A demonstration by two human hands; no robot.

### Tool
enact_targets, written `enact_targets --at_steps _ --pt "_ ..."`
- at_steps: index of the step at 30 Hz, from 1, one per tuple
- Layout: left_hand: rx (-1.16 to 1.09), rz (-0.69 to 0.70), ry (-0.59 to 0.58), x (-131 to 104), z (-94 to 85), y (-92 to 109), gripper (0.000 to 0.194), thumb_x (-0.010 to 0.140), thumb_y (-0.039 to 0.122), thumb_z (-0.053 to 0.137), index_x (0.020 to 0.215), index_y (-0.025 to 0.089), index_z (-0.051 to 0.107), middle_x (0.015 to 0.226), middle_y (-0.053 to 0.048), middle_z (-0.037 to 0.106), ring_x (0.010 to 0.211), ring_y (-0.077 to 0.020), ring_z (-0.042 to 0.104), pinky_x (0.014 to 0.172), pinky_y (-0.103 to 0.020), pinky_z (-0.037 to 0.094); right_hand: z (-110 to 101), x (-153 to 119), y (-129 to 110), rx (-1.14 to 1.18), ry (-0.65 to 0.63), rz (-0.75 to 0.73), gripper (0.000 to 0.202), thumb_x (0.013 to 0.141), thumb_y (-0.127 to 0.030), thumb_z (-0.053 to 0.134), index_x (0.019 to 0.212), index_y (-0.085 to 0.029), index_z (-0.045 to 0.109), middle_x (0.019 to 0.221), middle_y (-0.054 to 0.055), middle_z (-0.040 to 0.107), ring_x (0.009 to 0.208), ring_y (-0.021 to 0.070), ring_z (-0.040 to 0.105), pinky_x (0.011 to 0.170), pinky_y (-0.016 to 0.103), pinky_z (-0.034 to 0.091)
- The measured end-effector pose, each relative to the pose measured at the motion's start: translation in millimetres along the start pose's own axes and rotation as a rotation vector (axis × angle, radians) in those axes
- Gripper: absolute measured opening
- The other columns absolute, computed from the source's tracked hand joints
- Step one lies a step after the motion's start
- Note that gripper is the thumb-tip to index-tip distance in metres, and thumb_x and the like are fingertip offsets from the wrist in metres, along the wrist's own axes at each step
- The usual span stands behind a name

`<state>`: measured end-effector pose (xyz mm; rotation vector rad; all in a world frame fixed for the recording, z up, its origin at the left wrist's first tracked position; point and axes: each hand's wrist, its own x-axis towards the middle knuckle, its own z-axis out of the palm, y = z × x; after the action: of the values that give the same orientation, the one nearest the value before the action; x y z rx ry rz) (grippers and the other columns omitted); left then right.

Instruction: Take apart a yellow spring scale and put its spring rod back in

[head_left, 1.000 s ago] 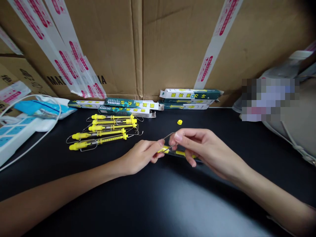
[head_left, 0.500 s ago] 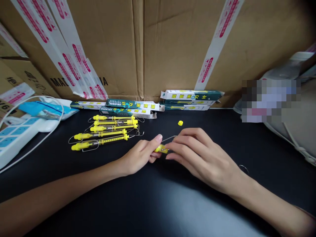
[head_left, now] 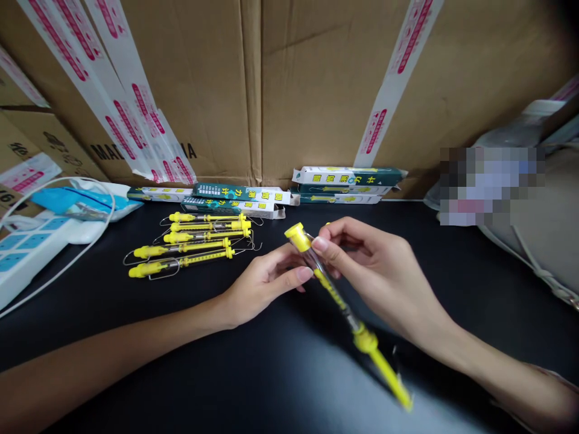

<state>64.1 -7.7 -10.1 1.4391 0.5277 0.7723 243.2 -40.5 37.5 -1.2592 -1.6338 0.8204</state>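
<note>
A yellow spring scale point(head_left: 332, 292) with a clear tube slants down toward me, its lower end smeared by motion. My right hand point(head_left: 380, 265) pinches it between thumb and fingers just below its yellow upper end. My left hand point(head_left: 266, 280) is beside the tube with thumb and fingers apart, the thumb tip right at the tube's edge; I cannot tell whether it touches. Behind my right fingers a small yellow cap point(head_left: 328, 225) barely shows on the black table. To the left, several spring scales point(head_left: 203, 262) with wire hooks lie side by side.
Printed cartons point(head_left: 244, 193) lie along the back left, and more cartons point(head_left: 348, 176) are stacked at the back middle. A large cardboard box point(head_left: 307, 90) stands behind. At left are a power strip point(head_left: 31, 253) and a white cable point(head_left: 113, 208); a bag point(head_left: 538, 229) sits at right.
The spring scale has swung round so that its length now points down and right toward me. My right hand has turned and grips near its upper end; my left fingers have loosened.
</note>
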Motion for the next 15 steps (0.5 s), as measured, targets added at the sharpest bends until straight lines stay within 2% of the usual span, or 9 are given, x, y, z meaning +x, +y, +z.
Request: enact_targets --at_steps 3,6,9,11,13,15 --pt "-0.085 -0.055 0.011 2 2.2 1 0.036 0.092 0.044 0.061 0.111 0.014 0.059 0.104 -0.009 0.067 0.097 -0.0208 0.066 0.080 -0.030 0.054 6 2 6 0.257 -0.070 0.170 0.035 0.083 -0.053 0.068 0.082 -0.018 0.062 0.068 -0.001 0.060 0.058 0.0113 0.057 0.054 0.023 0.049" --pt "-0.163 -0.132 0.043 4 1.6 0 0.035 0.090 0.044 0.064 0.106 0.014 0.055 0.097 -0.008 0.068 0.093 -0.0211 0.069 0.079 -0.033 0.056 11 6 17 0.326 -0.092 0.241 0.039 0.078 -0.055 0.072 0.081 -0.017 0.062 0.069 0.000 0.060 0.058 0.0108 0.056 0.055 0.023 0.050" --pt "-0.239 -0.156 0.121 7 -1.8 -2 0.046 0.086 0.041 0.069 0.118 0.020 0.044 0.090 -0.002 0.066 0.080 -0.0188 0.071 0.070 -0.035 0.060 13 9 30 0.358 -0.152 0.277 0.041 0.076 -0.055 0.074 0.081 -0.016 0.063 0.068 -0.001 0.060 0.059 0.0112 0.058 0.057 0.024 0.051" --pt "-0.225 -0.166 0.156 8 -4.2 -4 0.056 0.082 0.037 0.074 0.123 0.024 0.040 0.087 0.002 0.064 0.070 -0.0171 0.071 0.062 -0.034 0.062 12 10 38 0.340 -0.233 0.305 0.041 0.076 -0.055 0.073 0.083 -0.016 0.063 0.068 -0.001 0.061 0.059 0.0120 0.059 0.058 0.026 0.051" --pt "-0.131 -0.182 0.136 9 -5.4 -6 0.048 0.081 0.036 0.075 0.117 0.021 0.047 0.081 0.003 0.062 0.065 -0.0158 0.070 0.059 -0.031 0.061 8 9 44 0.244 -0.315 0.304 0.039 0.081 -0.054 0.069 0.085 -0.016 0.064 0.069 0.000 0.063 0.059 0.0124 0.059 0.059 0.026 0.050" --pt "-0.017 -0.194 0.100 8 -5.1 -9 0.036 0.081 0.037 0.074 0.105 0.016 0.055 0.073 0.003 0.062 0.060 -0.0137 0.067 0.055 -0.026 0.058 3 9 46 0.089 -0.374 0.239 0.034 0.087 -0.050 0.062 0.084 -0.017 0.065 0.071 0.000 0.064 0.062 0.0125 0.057 0.059 0.025 0.048"
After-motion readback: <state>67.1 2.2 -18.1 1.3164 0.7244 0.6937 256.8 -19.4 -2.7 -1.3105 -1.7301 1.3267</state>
